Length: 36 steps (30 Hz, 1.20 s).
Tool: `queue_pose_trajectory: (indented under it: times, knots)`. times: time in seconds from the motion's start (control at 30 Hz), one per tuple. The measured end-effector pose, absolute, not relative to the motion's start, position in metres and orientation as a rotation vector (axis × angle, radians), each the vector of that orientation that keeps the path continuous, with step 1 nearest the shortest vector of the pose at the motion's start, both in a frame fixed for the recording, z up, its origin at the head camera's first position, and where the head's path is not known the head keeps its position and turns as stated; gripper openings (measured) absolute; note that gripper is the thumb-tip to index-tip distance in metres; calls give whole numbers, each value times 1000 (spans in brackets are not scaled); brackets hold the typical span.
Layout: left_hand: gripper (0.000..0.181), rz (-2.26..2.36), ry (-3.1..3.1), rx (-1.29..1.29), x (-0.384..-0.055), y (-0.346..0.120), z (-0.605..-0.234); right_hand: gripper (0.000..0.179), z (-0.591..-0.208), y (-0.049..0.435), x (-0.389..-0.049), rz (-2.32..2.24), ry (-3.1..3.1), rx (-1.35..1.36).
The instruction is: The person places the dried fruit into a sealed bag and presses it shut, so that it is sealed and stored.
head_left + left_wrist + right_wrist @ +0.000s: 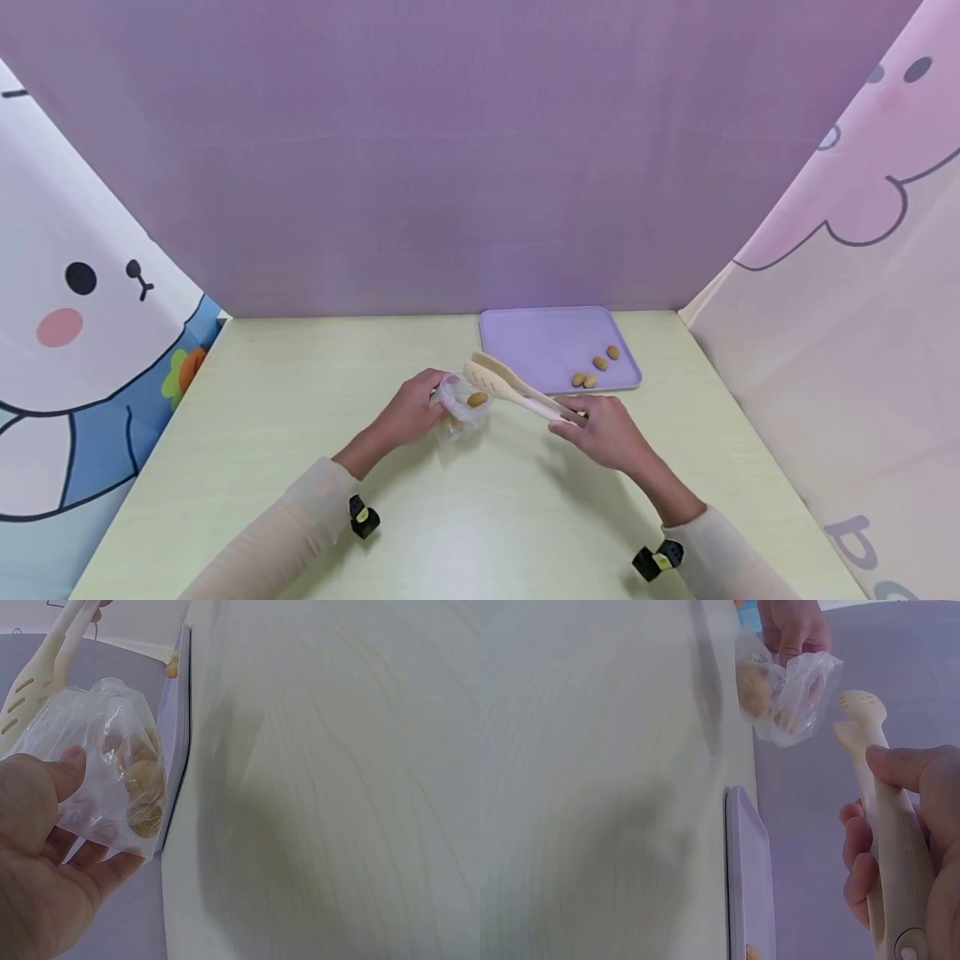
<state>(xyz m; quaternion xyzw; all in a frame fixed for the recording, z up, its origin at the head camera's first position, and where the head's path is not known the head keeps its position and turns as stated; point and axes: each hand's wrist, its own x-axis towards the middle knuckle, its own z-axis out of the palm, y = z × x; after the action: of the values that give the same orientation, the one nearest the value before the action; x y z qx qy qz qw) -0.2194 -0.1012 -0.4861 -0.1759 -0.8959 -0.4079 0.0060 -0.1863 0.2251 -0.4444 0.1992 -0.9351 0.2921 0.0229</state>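
Note:
My left hand [411, 407] pinches a clear plastic bag [452, 422] by its rim, above the table. Inside the bag lie several brown nuts [142, 784], walnut-like in look. In the right wrist view the same bag [799, 712] hangs from the left fingers with its mouth spread. My right hand [606, 429] grips cream-coloured tongs [517, 390] by their handles, thumb on one side and fingers on the other. The slotted tong heads are a little apart, with nothing between them, close over the bag's mouth.
A purple tray [540, 342] stands at the back right of the table [330, 358], with several nuts [600, 363] near its right front corner. Behind it rises a purple partition [450, 167], and printed cloths hang at both sides.

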Motion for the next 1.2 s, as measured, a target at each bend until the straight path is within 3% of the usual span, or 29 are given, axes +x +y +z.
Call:
queue_pose_trajectory:
  times: [1.2]
  knots:
    - [36,-1285,-2814,-525,-220,-101,-488,43,-461,263,-196,830,-2916,442]
